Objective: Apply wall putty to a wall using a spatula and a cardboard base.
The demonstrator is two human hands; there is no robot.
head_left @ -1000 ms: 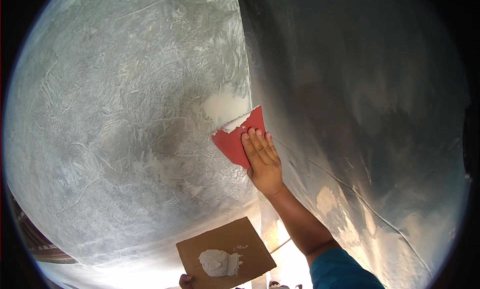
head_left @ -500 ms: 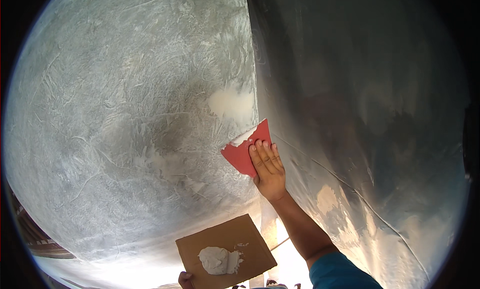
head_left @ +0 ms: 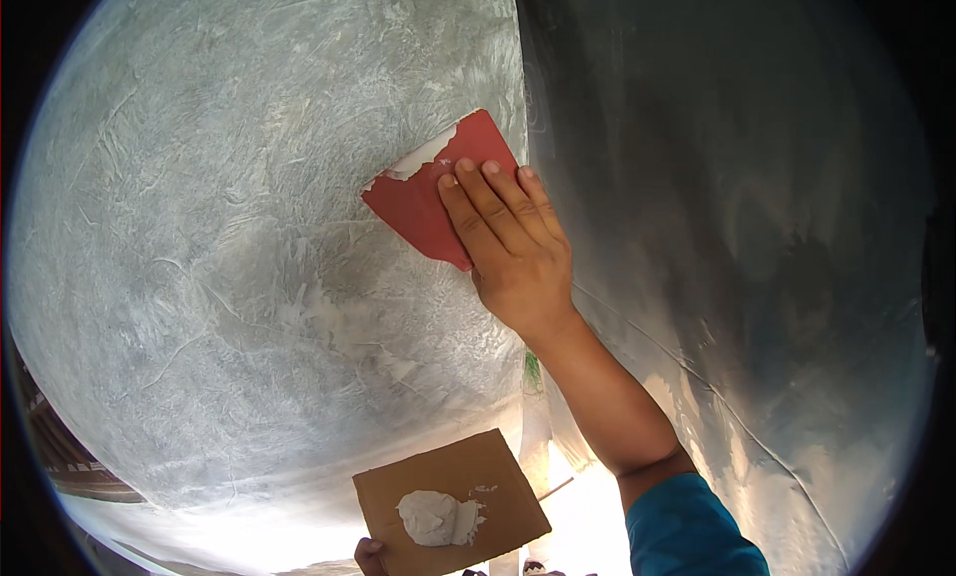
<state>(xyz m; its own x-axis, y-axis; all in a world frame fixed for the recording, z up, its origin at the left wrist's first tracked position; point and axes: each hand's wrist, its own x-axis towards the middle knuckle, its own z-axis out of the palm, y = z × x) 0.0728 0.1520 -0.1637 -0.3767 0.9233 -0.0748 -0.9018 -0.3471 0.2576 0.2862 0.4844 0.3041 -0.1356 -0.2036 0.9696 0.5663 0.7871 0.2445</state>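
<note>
My right hand (head_left: 518, 247) presses a red putty spreader (head_left: 416, 208) against the grey, mottled wall (head_left: 219, 257), fingers laid along its face and the thumb hidden. White putty (head_left: 418, 160) clings in a ragged strip along the spreader's upper edge. Low in the view, my left hand (head_left: 369, 556) grips the corner of a piece of brown cardboard (head_left: 383, 486); only a little of that hand shows. On the cardboard sits a mound of white putty (head_left: 430, 517) with smears beside it.
A dark, glossy surface (head_left: 737, 208) meets the grey wall at an upright edge just right of the spreader. Bright light comes from below. Part of a shoe (head_left: 536, 567) shows at the bottom, and brown, ridged material (head_left: 75, 457) at lower left.
My right hand and the spreader have moved up and a little left along the wall, over the spot where a pale putty patch was visible. The left hand and cardboard have hardly moved.
</note>
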